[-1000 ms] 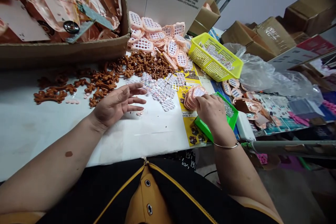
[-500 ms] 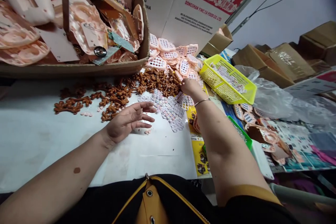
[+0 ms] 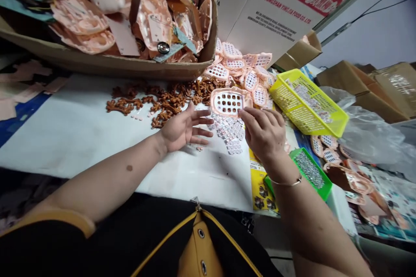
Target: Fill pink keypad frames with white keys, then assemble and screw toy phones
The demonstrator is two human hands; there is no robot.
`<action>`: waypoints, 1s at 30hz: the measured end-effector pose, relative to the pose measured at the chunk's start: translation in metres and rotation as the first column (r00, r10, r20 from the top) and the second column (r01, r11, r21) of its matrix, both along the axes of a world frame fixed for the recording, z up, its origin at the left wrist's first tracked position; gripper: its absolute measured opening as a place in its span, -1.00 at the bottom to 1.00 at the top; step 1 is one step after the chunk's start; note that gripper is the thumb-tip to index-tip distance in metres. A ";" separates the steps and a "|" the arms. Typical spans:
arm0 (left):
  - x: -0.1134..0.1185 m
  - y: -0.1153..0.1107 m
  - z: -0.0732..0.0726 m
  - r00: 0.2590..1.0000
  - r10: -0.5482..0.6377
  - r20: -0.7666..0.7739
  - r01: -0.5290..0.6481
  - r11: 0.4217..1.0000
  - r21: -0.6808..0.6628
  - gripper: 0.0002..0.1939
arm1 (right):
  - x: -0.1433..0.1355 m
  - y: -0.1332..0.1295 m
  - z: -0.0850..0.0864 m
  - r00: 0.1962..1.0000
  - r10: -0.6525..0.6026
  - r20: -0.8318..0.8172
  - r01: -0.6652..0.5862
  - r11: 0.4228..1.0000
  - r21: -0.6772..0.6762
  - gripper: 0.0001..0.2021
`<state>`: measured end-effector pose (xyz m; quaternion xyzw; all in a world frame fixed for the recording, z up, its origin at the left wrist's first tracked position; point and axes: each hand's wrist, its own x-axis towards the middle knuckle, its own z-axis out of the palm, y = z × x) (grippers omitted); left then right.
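Note:
Between the fingertips of my right hand is a pink plastic shell with a white panel full of holes, raised above the heap. My left hand is spread, palm turned inward, with nothing in it, left of the shell. Brown plastic pieces lie behind my left hand. Small clear keypad-like pieces are heaped on the white table surface below the shell. More pink shells are piled behind.
A cardboard box of pink parts stands at the back left. To the right are a yellow basket, a green tray of small metal pieces, plastic bags and open cartons.
My right hand has come back from the pile with a pink shell. My left hand stays spread, still left of the clear pieces. The view has shifted left.

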<state>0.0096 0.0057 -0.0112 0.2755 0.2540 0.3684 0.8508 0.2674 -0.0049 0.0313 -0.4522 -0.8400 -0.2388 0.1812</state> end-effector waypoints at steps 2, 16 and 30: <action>0.001 0.002 -0.005 0.997 -0.064 0.042 0.063 0.998 0.023 -0.31 | -0.005 -0.012 -0.005 0.994 0.100 0.033 -0.100 0.995 -0.024 -0.71; -0.012 -0.005 0.014 0.977 -0.082 0.197 0.025 0.961 0.275 -0.28 | -0.039 -0.013 0.004 0.981 0.179 0.076 -0.189 0.971 0.149 -0.64; -0.013 0.013 0.021 0.936 0.334 0.107 -0.342 0.937 0.068 -0.31 | -0.103 0.002 -0.047 0.989 -0.136 0.061 0.146 0.808 -0.571 -0.75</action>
